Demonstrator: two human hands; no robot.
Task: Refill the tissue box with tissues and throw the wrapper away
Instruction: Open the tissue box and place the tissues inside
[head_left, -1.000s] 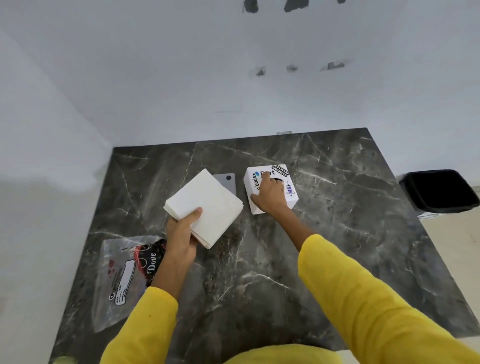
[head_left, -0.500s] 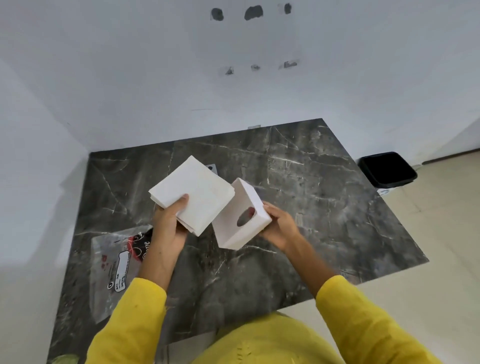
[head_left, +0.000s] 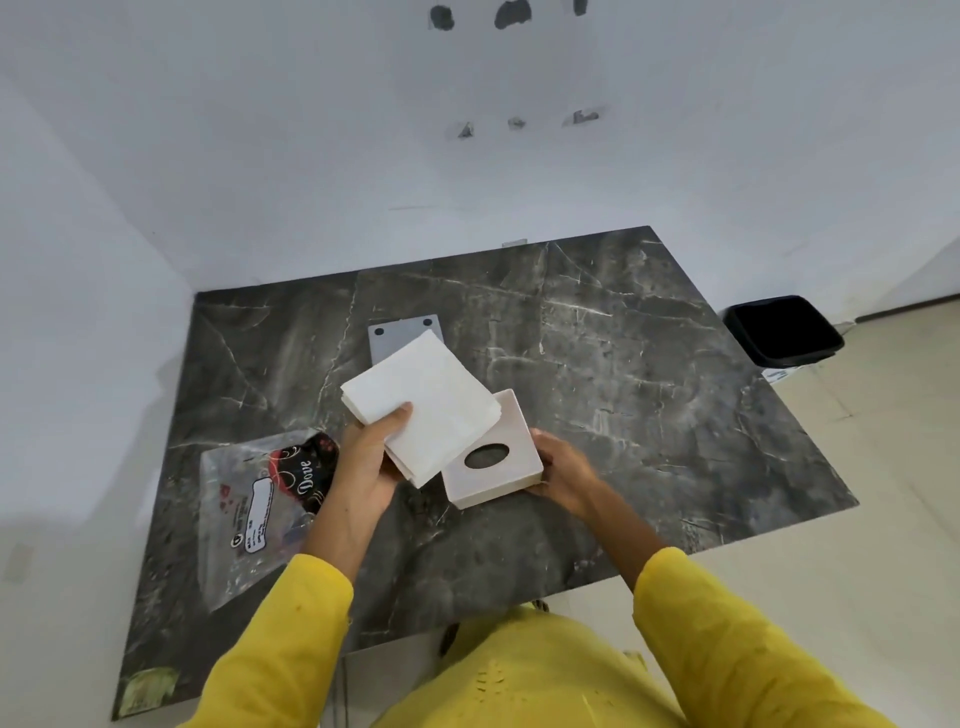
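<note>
My left hand (head_left: 366, 460) grips a stack of white tissues (head_left: 423, 402) above the dark marble table (head_left: 623, 374). Beside it, my right hand (head_left: 563, 470) holds the white tissue box (head_left: 493, 457) turned over, its open side up, so the oval slot shows through the box's inside. The stack's lower right corner overlaps the box's open side. The clear plastic wrapper (head_left: 254, 504) with black and red print lies flat on the table to the left.
A grey plate with two dark dots (head_left: 395, 338), possibly the box's base, lies on the table behind the tissues. A black bin (head_left: 784, 330) stands on the floor off the table's right edge. White walls border the table at the back and left.
My right hand lifted the box off the table, turned it over and brought it near me. The tissue stack moved against the box's open side. The view has shifted.
</note>
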